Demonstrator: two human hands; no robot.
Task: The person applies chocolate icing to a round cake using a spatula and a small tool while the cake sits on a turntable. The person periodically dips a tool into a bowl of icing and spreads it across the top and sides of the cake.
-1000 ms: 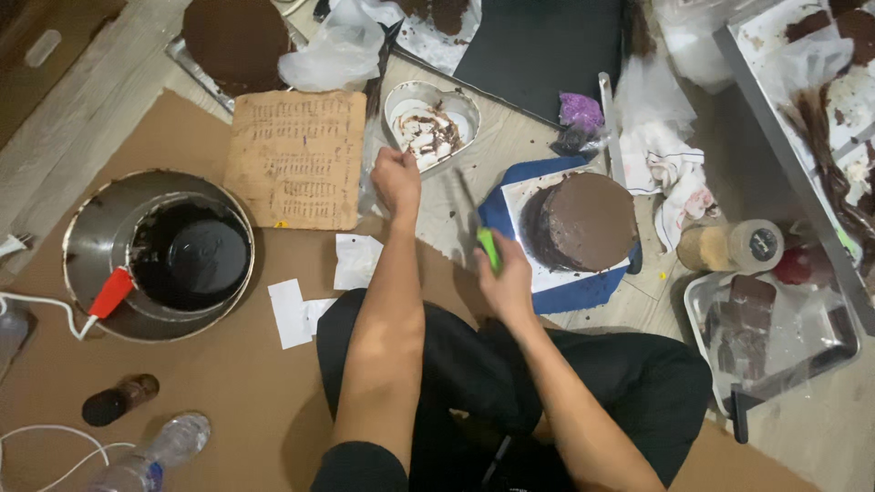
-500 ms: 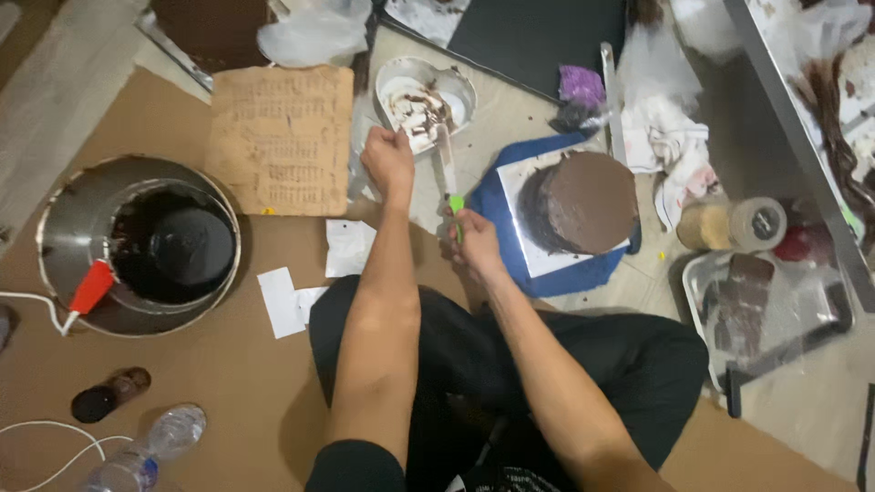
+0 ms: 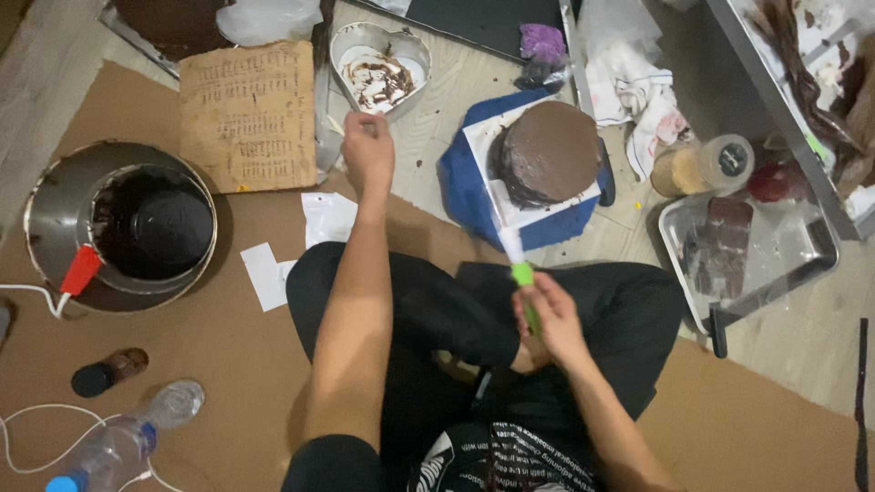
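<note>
Right hand [image 3: 551,319]: closed around a green-handled spatula [image 3: 518,264], blade pointing toward the round chocolate cake [image 3: 550,151] on its white board over blue cloth. Left hand [image 3: 367,150]: fingers curled, reaching to the near rim of the heart-shaped tin [image 3: 378,56]; what it holds cannot be told. Steel bowl of chocolate [image 3: 123,223] near the cardboard sheet's left edge.
</note>
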